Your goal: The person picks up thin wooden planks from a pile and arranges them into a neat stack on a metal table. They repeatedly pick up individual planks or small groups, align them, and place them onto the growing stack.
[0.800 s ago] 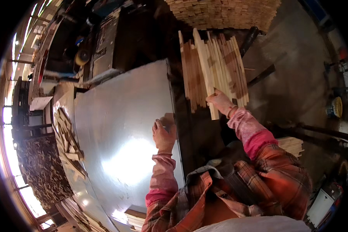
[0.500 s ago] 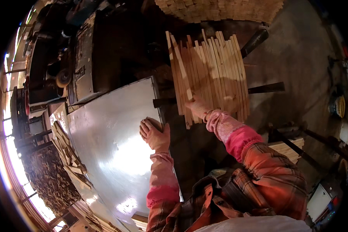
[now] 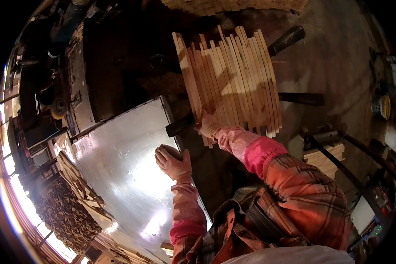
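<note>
My left hand [image 3: 175, 166] rests near the right edge of the shiny metal tabletop [image 3: 119, 132]. Its fingers and thumb curve around a small dark brown block [image 3: 171, 151], mostly hidden by the hand. Farther right, my right hand [image 3: 208, 125] is at the near end of the leftmost wooden strip [image 3: 185, 66], its fingers closed there and partly hidden. That strip lies along the left side of a layer of pale, narrow wooden strips [image 3: 237, 83], side by side with uneven ends.
Dark support bars [image 3: 301, 98] jut out from beneath the strips. Loose wood pieces [image 3: 81, 185] lie along the tabletop's left side. A dark machine with a round wheel [image 3: 58, 108] stands at far left. More stacked wood [image 3: 325, 160] sits at right, and a large stack [image 3: 233, 5] at the back.
The strip in my right hand lay slanted across the others; now it lines up along their left side. My right hand has shifted left. My left hand stays on the tabletop.
</note>
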Demonstrator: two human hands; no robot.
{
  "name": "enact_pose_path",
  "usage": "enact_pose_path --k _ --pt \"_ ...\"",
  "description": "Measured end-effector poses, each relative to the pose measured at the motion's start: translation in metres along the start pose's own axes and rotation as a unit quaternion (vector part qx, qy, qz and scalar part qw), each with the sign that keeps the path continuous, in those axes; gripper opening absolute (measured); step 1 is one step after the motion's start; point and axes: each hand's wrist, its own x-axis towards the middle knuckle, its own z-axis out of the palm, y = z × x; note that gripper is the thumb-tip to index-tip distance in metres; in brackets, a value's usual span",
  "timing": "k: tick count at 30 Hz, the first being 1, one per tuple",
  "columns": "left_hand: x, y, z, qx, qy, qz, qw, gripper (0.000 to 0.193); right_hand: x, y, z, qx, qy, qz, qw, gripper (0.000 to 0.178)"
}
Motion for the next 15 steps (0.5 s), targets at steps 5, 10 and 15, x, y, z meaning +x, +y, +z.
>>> enact_pose_path --k 5,10,15 --pt "0.015 0.015 -0.006 0.004 0.024 0.042 0.999 0.100 0.048 0.014 -0.002 -0.049 -0.066 0.023 0.996 0.054" --pt "-0.011 -0.011 0.002 0.015 0.016 0.005 1.000 0.097 -0.004 0.010 -0.036 -0.132 -0.091 -0.072 0.984 0.053" --pt "-0.019 -0.011 0.007 -0.008 0.014 -0.007 1.000 0.102 -0.036 0.037 -0.116 -0.062 -0.060 -0.004 0.996 0.047"
